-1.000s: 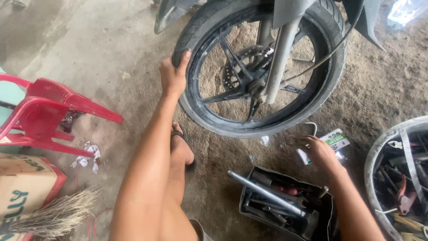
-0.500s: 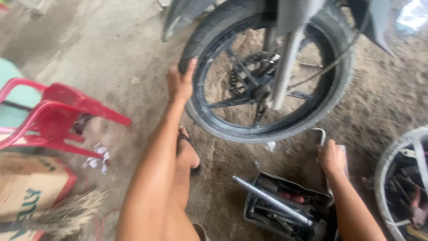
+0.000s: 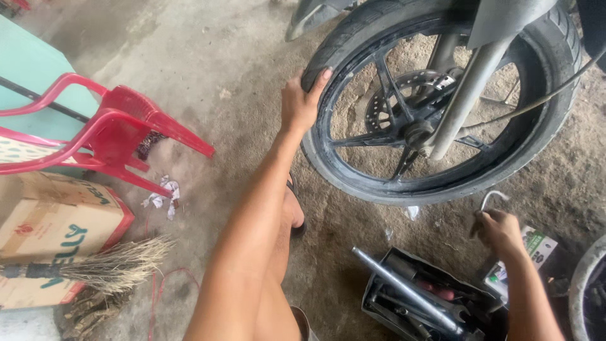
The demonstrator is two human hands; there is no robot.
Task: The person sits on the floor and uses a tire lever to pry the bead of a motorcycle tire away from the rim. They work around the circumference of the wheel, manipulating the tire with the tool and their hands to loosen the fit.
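My left hand (image 3: 302,102) grips the black tyre of a motorcycle front wheel (image 3: 442,101) at its left side. The wheel stands upright on the dirt floor, with its silver fork leg (image 3: 470,82) and brake disc (image 3: 413,95) in view. My right hand (image 3: 500,228) is low on the ground to the right of the wheel, closed around a bent metal tool (image 3: 491,201) whose hooked end sticks up above the fingers. Just below that hand sits an open black toolbox (image 3: 435,297) with a long metal rod and wrenches in it.
A red plastic chair (image 3: 107,129) lies tipped at the left, beside a cardboard box (image 3: 50,233) and a straw broom (image 3: 107,268). A small green-and-white carton (image 3: 536,249) lies by my right wrist. Another rim (image 3: 584,284) shows at the right edge. My sandalled foot (image 3: 293,208) rests under my left arm.
The view has shifted so the wheel sits further right and closer. My left hand stays on the tyre; my right hand has closed on the bent tool near the toolbox.
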